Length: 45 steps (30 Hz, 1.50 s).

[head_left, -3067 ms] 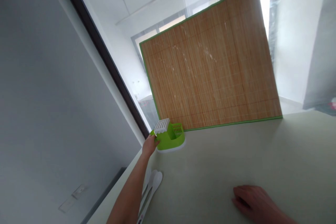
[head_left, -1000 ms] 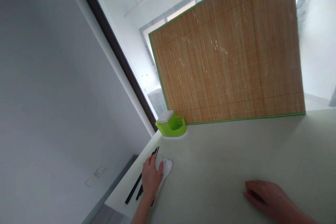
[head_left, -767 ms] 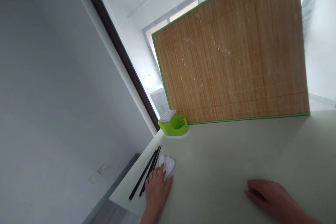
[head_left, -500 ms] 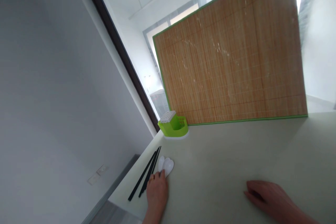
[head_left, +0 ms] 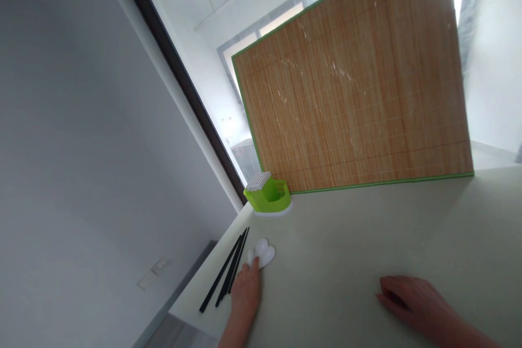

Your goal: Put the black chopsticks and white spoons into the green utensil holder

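Observation:
At the table's left side, my left hand (head_left: 246, 287) is closed at the handle end of several white spoons (head_left: 264, 253). Their bowls fan out beyond my fingertips, while their handles are hidden under the hand. Just left of it lie several black chopsticks (head_left: 228, 272), in a loose slanting bunch on the tabletop. My right hand (head_left: 411, 302) rests on the table at the lower right. Its fingers are loosely curled, with a small gap to the thumb and nothing seen between them.
A lime-green utensil holder (head_left: 267, 198) with a white slotted top stands at the back left corner of the white table (head_left: 334, 250). Behind it a bamboo mat (head_left: 354, 87) with green edging leans upright against the glass. A grey wall (head_left: 81, 147) runs along the left.
The white spoons have shifted slightly to the right and spread apart under my left hand. My right hand keeps the same pose on the table. The view has shifted slightly.

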Available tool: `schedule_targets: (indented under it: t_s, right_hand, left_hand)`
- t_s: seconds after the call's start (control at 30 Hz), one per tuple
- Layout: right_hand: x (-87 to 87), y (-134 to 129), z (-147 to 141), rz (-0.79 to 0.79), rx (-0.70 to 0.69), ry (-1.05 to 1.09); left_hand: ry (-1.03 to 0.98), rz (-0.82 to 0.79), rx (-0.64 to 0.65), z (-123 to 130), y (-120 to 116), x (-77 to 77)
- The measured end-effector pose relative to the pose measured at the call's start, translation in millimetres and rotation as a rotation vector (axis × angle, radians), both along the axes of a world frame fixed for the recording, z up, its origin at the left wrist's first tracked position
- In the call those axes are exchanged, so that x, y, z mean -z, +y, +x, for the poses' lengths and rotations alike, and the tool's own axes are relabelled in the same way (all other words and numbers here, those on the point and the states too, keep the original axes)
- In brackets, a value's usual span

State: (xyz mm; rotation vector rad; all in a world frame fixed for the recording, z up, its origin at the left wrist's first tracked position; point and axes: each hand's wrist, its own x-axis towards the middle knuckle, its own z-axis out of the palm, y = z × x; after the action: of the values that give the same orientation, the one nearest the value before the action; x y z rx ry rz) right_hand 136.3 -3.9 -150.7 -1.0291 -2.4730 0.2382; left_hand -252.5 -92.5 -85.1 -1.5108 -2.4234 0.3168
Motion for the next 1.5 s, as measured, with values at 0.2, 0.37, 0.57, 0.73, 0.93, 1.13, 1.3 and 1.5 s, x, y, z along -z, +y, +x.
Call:
schedule_targets:
  t_s: [0.2, 0.37, 0.57, 0.73, 0.93, 1.13, 1.3, 1.5]
  right_hand:
    - [-1.4, -1, -2, -0.028, 0.004, 0.035]
    - [-14.8, -1, -2, -0.165, 0.059, 0.164]
    - [-31.9, 9, 7, -0.107, 0.262, 0.546]
    - [-29.2, 32, 31, -0.061, 0.478, 0.723]
    - [-20.0, 51, 54, -0.132, 0.56, 0.718]
    - [-21.7, 50, 51, -0.104, 0.444, 0.662]
    - [-21.4, 48, 50, -0.093, 0.435, 0.61]
    - [-19.4, 50, 56, -0.075, 0.517, 0.558]
  left_hand:
    - [-0.112, -0.042, 0.01, 13, 13, 3.0]
    - [-0.345, -0.022, 0.182, 83, 41, -3.5]
    - [-0.641, -0.035, 0.534, 215, 73, -21.9]
    - [-0.747, -0.074, 0.699, 290, 85, -23.8]
    - [-0.806, -0.172, 0.713, 329, 78, -9.5]
    - [-0.774, -0.183, 0.756, 332, 63, -1.2]
    - [-0.824, -0.145, 0.767, 327, 60, 5.5]
    - [-0.908, -0.097, 0.758, 324, 57, 3.8]
